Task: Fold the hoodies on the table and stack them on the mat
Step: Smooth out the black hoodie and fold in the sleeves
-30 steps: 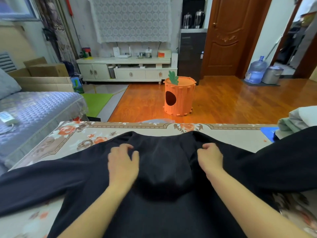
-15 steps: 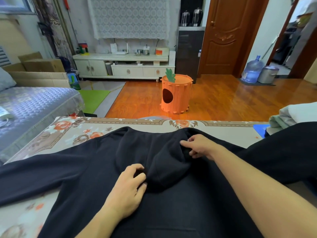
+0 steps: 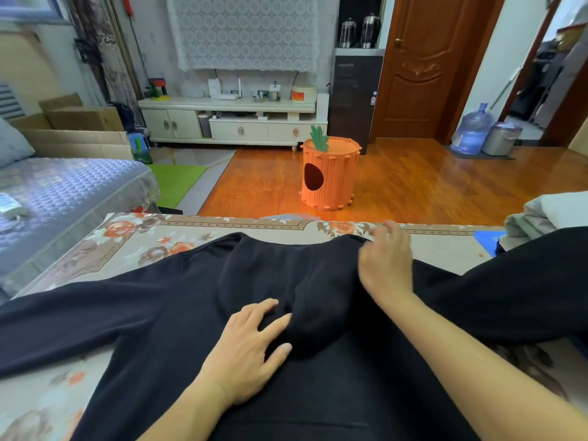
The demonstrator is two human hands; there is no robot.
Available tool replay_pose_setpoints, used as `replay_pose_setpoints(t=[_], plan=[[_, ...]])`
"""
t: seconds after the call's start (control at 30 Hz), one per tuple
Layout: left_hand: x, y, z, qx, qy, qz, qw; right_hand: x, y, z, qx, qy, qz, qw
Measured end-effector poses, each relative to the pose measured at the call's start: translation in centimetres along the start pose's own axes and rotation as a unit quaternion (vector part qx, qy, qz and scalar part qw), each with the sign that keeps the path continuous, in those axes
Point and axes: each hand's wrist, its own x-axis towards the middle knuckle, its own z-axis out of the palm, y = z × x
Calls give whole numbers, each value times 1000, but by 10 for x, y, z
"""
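1. The black hoodie [image 3: 165,313] lay spread flat across the lower half of the frame on the floral table cover [image 3: 133,240], sleeves running out to the left and right edges and the hood [image 3: 305,300] turned down over the chest at centre.
2. The step in hand looked like flattening the hood before any fold was made.
3. The left hand [image 3: 245,348] rested on the fabric at lower centre, fingers spread and nearly straight, pressing and gripping nothing.
4. The right hand [image 3: 386,262] sat at the collar, right of centre and blurred; whether its fingers pinched the cloth could not be told.
5. The next move probably called for bringing a sleeve in across the body.
6. The table's far edge ran just above the collar, leaving little room there; a pile of pale clothes [image 3: 547,214] and a blue mat [image 3: 488,240] crowded the right edge.
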Motion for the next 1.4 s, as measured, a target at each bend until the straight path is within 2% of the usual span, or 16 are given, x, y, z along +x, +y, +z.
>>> replay_pose_setpoints(t=[0.07, 0.13, 0.2, 0.27, 0.33, 0.4, 0.47, 0.53, 0.6, 0.7, 0.77, 0.83, 0.9, 1.03, 1.2, 1.4], plan=[[0, 1, -1, 13, -2, 12, 1000, -13, -26, 4, 34, -13, -226, 974], [-2, 2, -3, 23, 2, 18, 1000, -29, -26, 13, -69, -172, -333, 925], [-2, 2, -4, 27, 13, 16, 999, -29, 4, 16, -201, -367, -174, 892], [-2, 2, -3, 21, 26, 12, 999, -19, 23, 8, -252, -442, 38, 860], [-2, 3, -4, 19, 35, 6, 999, -11, 8, 0, -280, -395, 53, 873], [-2, 4, -6, 19, 31, 9, 999, -16, -29, 3, -217, -229, -79, 946], [-2, 6, -10, 25, 5, 33, 999, -32, -59, 9, -68, -123, -187, 972], [-1, 6, -11, 46, -45, 78, 995, -53, -60, 13, -42, -220, -175, 959], [2, 6, -11, 38, -90, 97, 990, -70, -29, 23, -115, -363, -88, 921], [7, 9, -15, 19, -163, 83, 983, -67, -3, 26, -167, -443, -42, 880], [10, 13, -26, 49, -214, 91, 971, -54, -25, 23, -169, -422, -5, 891], [23, 17, -48, 96, -244, 111, 959, -41, -56, 21, -150, -310, 11, 939], [48, 26, -70, 102, -207, 127, 965, -33, -64, 27, -137, -235, -18, 962], [98, 9, -55, 88, -64, 59, 992, -46, -26, 59, -143, -342, -8, 929], [102, -54, 1, 55, -127, -232, 963, -43, -18, 70, -157, -358, -3, 920], [105, -50, 4, 49, -114, -247, 961, -10, -2, 71, -161, -357, 11, 920]])
